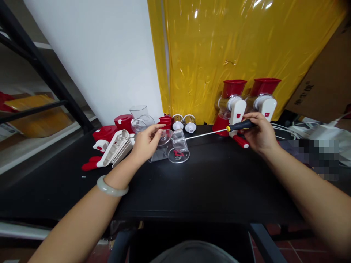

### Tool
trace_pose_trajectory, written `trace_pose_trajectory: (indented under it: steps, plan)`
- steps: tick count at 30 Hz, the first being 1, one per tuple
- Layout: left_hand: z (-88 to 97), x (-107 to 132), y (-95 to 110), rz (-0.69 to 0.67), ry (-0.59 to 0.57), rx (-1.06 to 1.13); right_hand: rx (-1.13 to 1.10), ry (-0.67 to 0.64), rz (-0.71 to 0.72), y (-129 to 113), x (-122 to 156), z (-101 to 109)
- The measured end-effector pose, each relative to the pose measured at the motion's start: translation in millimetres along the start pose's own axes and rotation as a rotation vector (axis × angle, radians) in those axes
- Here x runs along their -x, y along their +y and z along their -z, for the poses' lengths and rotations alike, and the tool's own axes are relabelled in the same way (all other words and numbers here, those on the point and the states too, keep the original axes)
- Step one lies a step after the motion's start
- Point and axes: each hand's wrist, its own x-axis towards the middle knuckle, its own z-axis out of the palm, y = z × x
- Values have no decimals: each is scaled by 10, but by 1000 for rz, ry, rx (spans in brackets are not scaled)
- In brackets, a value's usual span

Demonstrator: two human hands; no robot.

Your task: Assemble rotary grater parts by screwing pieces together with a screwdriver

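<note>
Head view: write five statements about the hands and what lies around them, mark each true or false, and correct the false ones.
1. The right hand holds a screwdriver by its handle. True.
2. A pale bangle circles the right wrist. False: the bangle is on the left arm, near the wrist.
3. The screwdriver's shaft extends from the handle toward a clear plastic part. True.
4. The sheet behind the two red-topped machines is blue. False: it is yellow.
5. Two drums with white ends are side by side on the black table. True.
</note>
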Motion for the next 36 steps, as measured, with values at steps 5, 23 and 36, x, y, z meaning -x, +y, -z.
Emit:
trace_pose_trajectory:
  steps: [5, 23, 36]
  plan:
    - [6, 2, -7, -21, -4, -31, 8, -40, 23, 8, -10, 14]
    - [11, -6, -26, -45, 1, -46, 180, 52, 31, 48, -28, 18]
    - [7, 0, -14, -25, -4, -32, 23, 5, -22, 14, -16, -7]
